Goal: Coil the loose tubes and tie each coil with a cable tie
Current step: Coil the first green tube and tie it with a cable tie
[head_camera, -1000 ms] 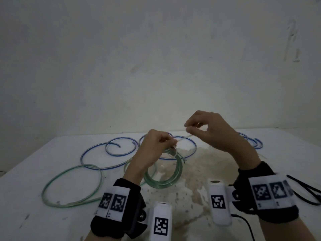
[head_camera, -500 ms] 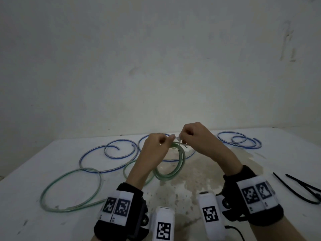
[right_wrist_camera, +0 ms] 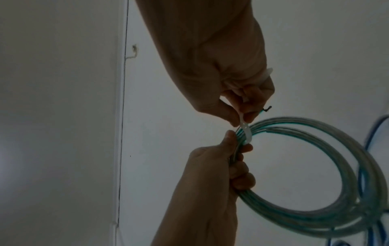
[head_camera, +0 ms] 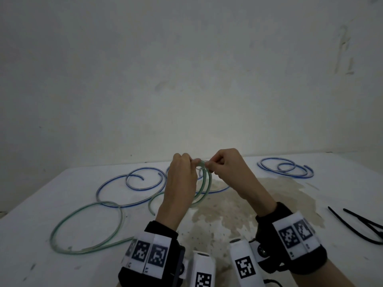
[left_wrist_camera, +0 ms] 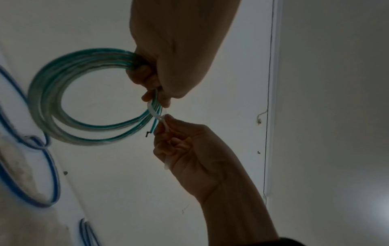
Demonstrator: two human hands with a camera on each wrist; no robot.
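A green clear tube coil (head_camera: pixel 204 188) (left_wrist_camera: pixel 63 103) (right_wrist_camera: pixel 328 183) hangs in the air above the white table (head_camera: pixel 269 195). My left hand (head_camera: pixel 182 172) (left_wrist_camera: pixel 155 79) (right_wrist_camera: pixel 229 159) grips the coil's bundled turns at its top. A white cable tie (left_wrist_camera: pixel 155 114) (right_wrist_camera: pixel 245 131) is wrapped around the bundle right beside that grip. My right hand (head_camera: pixel 219 164) (left_wrist_camera: pixel 168 131) (right_wrist_camera: pixel 238 108) pinches the tie's tail between thumb and finger, with the rest of the tail running through its palm.
A loose green tube (head_camera: pixel 83 228) lies at the left front. Blue tubes lie loose behind it (head_camera: pixel 128 183) and in a flat spiral at the far right (head_camera: pixel 286 167). Black cable ties (head_camera: pixel 360 226) lie at the right edge. A brownish stain (head_camera: pixel 238 204) marks the table's middle.
My right hand came down and left from its raised position to meet my left hand at the coil. The coil has been lifted higher and turned edge-on to the head camera.
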